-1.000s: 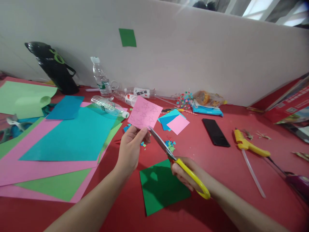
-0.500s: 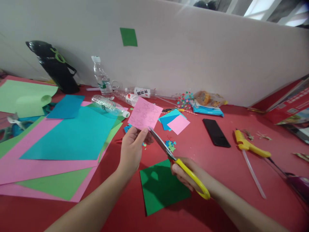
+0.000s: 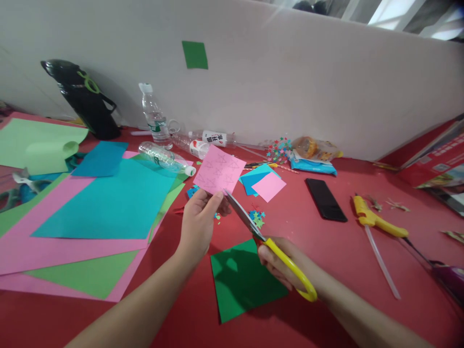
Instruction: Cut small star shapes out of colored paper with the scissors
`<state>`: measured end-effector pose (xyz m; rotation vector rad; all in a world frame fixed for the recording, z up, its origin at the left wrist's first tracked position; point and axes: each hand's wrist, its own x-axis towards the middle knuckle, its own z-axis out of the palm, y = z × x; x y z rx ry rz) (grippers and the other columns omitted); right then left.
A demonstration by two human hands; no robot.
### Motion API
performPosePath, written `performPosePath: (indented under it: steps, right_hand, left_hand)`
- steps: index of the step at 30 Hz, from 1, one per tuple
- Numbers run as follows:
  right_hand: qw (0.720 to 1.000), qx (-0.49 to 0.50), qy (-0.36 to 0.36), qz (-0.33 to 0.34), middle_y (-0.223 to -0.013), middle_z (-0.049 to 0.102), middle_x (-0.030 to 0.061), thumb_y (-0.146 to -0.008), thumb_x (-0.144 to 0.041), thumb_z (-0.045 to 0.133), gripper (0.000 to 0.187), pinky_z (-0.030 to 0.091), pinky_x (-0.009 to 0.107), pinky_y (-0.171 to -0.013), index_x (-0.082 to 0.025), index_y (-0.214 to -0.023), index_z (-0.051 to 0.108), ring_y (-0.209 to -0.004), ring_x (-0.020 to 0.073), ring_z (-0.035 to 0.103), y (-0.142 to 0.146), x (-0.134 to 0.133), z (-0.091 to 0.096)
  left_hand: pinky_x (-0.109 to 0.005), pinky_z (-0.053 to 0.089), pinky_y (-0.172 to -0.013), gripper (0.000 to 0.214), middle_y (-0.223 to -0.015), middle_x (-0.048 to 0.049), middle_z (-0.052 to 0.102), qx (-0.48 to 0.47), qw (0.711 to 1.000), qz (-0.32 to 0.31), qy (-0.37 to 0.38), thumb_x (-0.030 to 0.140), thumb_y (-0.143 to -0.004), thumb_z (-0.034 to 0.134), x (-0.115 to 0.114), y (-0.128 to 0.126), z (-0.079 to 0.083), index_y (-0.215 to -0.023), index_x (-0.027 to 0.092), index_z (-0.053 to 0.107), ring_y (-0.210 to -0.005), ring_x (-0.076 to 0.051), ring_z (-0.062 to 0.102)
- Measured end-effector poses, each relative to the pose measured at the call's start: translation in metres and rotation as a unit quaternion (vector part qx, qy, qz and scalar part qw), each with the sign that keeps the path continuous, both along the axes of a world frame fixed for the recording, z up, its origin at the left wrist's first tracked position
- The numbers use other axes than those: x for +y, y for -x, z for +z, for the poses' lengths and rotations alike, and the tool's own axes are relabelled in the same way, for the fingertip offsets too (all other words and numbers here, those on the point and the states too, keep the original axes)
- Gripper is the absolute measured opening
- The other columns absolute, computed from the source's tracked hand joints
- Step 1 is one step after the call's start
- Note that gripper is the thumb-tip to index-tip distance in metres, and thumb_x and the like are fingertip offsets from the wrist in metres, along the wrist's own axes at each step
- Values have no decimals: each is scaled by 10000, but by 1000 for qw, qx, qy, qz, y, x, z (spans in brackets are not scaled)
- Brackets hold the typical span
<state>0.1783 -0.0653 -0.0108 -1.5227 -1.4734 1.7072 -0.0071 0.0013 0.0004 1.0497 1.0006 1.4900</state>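
My left hand [image 3: 201, 212] pinches the lower edge of a pink paper square [image 3: 219, 169], which has several stars drawn on it in outline. My right hand [image 3: 279, 258] is closed round yellow-handled scissors [image 3: 290, 266]. Their blade tips touch or almost touch the paper's bottom edge, just beside my left thumb; whether they bite into it I cannot tell. Below the hands lies a dark green square sheet [image 3: 242, 285]. Small cut paper stars [image 3: 258, 218] in blue and green are heaped behind the scissors.
Large coloured sheets [image 3: 105, 208] cover the left side. Plastic bottles [image 3: 163, 157] and a black flask [image 3: 85, 104] line the wall. Pink and blue paper squares [image 3: 268, 187], a phone [image 3: 325, 199] and a yellow glue gun [image 3: 377, 220] with its cord are to the right.
Almost nothing differs; the whole view has shifted very slightly. Both hands keep their hold on the paper and the scissors.
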Motion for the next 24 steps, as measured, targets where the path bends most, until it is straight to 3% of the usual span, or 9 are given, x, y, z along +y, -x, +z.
performPosePath:
  steps: [7,24]
  right_hand:
    - [1000,-3,-9,9,-437,305,-118,-824,-697,493,499,225,170,-311,-218,-702,432,-321,50,282,-4,2,-9]
    - [1000,4,-16,-12,-454,261,-122,-796,-710,540,526,150,190,-330,-223,-662,393,-335,37,246,-1,0,-1]
  left_hand:
    - [-232,439,-538,123,-593,16,609,6,1000,-12,-1,245,-824,622,1,2,0,-737,158,621,-528,-97,545]
    - [-233,429,-520,142,-571,15,600,15,1000,-10,12,251,-806,628,2,2,2,-698,160,611,-498,-91,534]
